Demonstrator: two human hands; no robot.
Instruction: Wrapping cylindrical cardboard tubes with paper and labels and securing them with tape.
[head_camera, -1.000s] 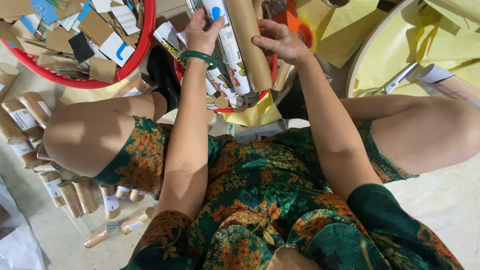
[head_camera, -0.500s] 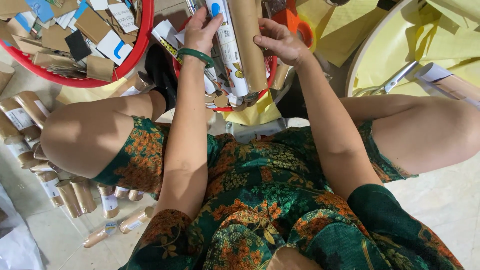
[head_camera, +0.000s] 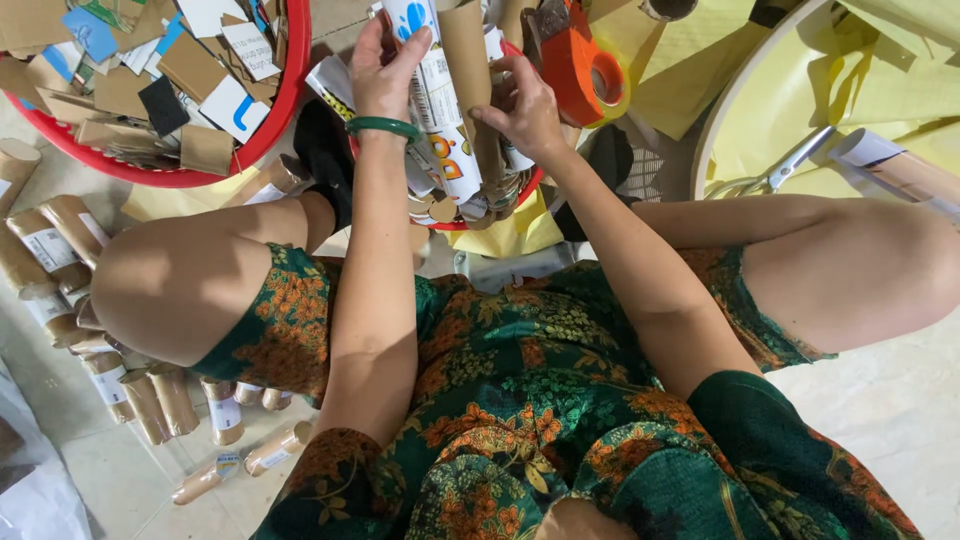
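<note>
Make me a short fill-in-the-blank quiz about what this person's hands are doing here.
1. Both hands grip a brown cardboard ____ with a printed label.
2. The left hand wears a ____ bangle at the wrist.
3. The right hand is beside an ____ tape dispenser.
4. The basket of cardboard scraps is ____.

Missing words: tube; green; orange; red
</note>
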